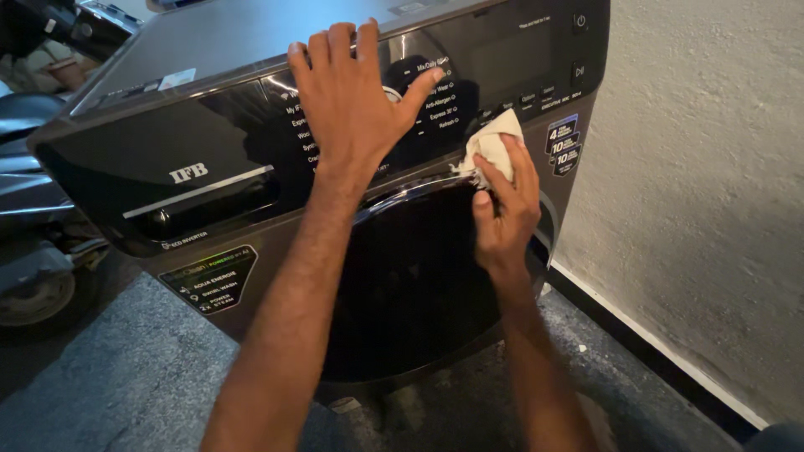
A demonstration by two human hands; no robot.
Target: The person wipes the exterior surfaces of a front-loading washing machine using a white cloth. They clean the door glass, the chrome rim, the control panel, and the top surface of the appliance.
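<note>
You are standing over a dark grey washing machine point(251, 251) and looking down at its front. Its big round door point(410, 285) is shut. The glass is so dark that you cannot tell if anything is inside the drum. On the left of the front there is a long soap drawer point(201, 201), and it is pushed in, so what it holds is hidden too.

Your right hand point(502, 209) holds a small white cloth point(492, 144). The fingers are curled around it, with the thumb tucked under and the long fingers lying over the top. The cloth is crumpled into a soft lump, pale and a bit creased. It is pressed on the machine right where the shiny top rim of the door meets the black control panel point(502, 59), just right of the round dial point(410, 75).

Your left hand point(356, 100) is wide open and holds nothing. The fingers are spread and point up, and the palm seems to lie flat on the panel, half covering the dial.

A rough white wall point(712, 184) stands to the right of the machine. The floor point(126, 368) below is grey and grainy. On the far left there is a wheel point(33, 297), maybe of a scooter, but that corner is too dark to be sure.
</note>
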